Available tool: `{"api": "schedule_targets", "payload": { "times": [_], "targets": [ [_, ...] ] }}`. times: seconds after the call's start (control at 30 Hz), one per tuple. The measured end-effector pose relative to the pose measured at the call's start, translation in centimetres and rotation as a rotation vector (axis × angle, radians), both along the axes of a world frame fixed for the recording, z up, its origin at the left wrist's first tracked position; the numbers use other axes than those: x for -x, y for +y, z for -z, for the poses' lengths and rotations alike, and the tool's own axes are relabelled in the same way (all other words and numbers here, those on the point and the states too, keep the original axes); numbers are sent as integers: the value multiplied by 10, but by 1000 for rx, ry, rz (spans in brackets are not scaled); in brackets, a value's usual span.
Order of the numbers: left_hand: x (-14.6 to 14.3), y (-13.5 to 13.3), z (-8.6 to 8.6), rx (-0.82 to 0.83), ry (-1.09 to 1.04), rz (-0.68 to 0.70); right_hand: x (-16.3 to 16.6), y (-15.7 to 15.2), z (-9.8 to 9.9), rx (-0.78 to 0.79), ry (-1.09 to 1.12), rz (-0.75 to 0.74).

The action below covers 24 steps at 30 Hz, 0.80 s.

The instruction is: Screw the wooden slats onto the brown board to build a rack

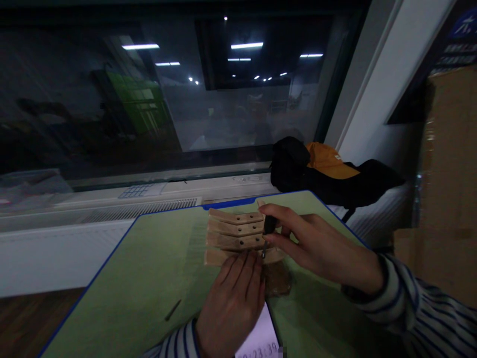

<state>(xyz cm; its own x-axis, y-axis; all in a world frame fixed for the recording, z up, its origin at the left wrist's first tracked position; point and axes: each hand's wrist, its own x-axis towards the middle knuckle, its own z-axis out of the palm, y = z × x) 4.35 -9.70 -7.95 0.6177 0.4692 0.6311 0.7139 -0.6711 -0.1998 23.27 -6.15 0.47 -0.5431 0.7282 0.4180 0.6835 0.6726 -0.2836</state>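
Several pale, bent wooden pieces (pixel 223 227) lie side by side, with dark holes along them. My right hand (pixel 313 243) is closed around the black handle of a small screwdriver (pixel 270 224). Its thin shaft points down at the nearest wooden piece (pixel 218 257), close to my left fingertips. Stretched out flat, the fingers of my left hand (pixel 236 293) rest on that nearest piece and cover its middle. Just in front of it, a brown item in clear plastic wrap (pixel 276 279) lies partly hidden by my left hand.
A phone (pixel 261 335) showing running digits lies under my left wrist on the green table (pixel 149 268). A small dark slender object (pixel 173 309) is to the left. Behind are a radiator (pixel 145 211), a black bag (pixel 288 164) and an orange cap (pixel 330 160). Cardboard (pixel 449 174) stands at right.
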Motion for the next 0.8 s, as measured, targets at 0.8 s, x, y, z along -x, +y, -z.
{"api": "schedule_targets", "payload": {
  "times": [0.8],
  "targets": [
    [-12,38,-65,775,-549,-1,-6,4,-7,-160,-35,-9]
  ]
}}
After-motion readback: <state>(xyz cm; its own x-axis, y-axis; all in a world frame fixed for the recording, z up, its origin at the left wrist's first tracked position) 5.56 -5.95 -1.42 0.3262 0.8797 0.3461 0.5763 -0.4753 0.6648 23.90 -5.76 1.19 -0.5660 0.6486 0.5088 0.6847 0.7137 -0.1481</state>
